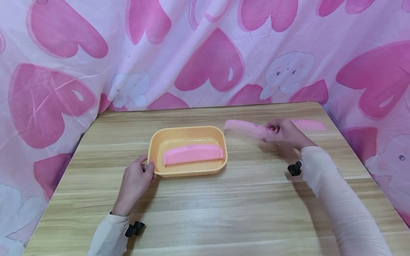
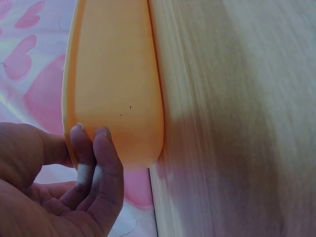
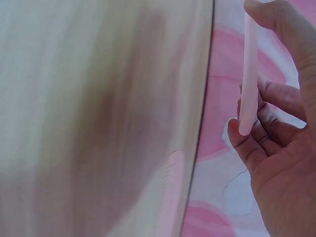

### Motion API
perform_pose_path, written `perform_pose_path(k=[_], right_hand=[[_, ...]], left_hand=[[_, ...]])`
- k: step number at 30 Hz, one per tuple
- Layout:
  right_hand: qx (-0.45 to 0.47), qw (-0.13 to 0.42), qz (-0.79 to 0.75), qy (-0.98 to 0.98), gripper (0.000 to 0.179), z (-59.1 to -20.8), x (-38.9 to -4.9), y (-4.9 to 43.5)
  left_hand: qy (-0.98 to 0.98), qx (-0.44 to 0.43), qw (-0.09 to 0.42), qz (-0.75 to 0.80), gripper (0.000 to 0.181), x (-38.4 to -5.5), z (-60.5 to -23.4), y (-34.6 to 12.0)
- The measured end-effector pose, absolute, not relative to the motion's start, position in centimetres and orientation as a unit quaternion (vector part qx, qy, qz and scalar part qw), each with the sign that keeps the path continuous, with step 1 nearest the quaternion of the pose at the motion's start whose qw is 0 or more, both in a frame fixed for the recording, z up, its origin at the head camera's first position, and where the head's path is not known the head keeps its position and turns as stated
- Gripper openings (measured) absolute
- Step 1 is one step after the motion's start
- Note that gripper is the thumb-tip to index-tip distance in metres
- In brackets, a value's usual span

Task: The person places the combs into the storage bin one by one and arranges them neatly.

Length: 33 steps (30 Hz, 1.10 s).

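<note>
My left hand (image 1: 137, 179) pinches the near left corner of a yellow-orange plastic tray (image 1: 189, 174); in the left wrist view its fingers (image 2: 106, 163) press the tray's outer wall. Inside the tray lies a pink comb (image 1: 193, 153), teeth toward me. Over the table's far right part, my right hand (image 1: 286, 133) grips a second pink comb (image 1: 245, 127) by its right end, and the comb's other end reaches left toward the tray. The right wrist view shows this held comb (image 3: 250, 79) edge-on between thumb and fingers. A third pink comb (image 1: 309, 124) lies beyond the right hand, partly hidden by it.
The wooden table (image 1: 205, 213) ends at a back edge against a pink curtain (image 1: 205, 53) printed with hearts. Black clips (image 1: 294, 168) show at the white sleeves (image 1: 339, 199) on both wrists.
</note>
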State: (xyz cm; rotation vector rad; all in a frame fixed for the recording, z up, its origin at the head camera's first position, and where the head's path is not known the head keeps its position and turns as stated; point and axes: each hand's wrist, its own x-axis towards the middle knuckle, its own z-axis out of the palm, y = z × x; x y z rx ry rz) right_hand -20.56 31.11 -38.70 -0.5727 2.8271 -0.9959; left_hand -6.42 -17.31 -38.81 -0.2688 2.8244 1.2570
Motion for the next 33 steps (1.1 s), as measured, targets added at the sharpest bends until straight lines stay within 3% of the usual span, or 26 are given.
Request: perform_pose_path(k=[9,17,33], right_hand=[[-0.21,0.012,-0.321,0.924,0.031,-36.9,-20.6,28.7],[-0.243,0.014,-0.318,0.916,0.045,-35.5,-20.3,25.6],[-0.332,0.027,-0.346,0.877,0.049,-35.3,-20.2,17.9]], left_hand=[[0.908,-0.097,0.022,0.407,0.043,-6.5,-38.9,-17.3],[0.909,-0.096,0.021,0.405,0.043,-6.5,-39.0,-17.4],[0.905,-0.098,0.027,0.412,0.044,-6.5,-38.8,-17.3]])
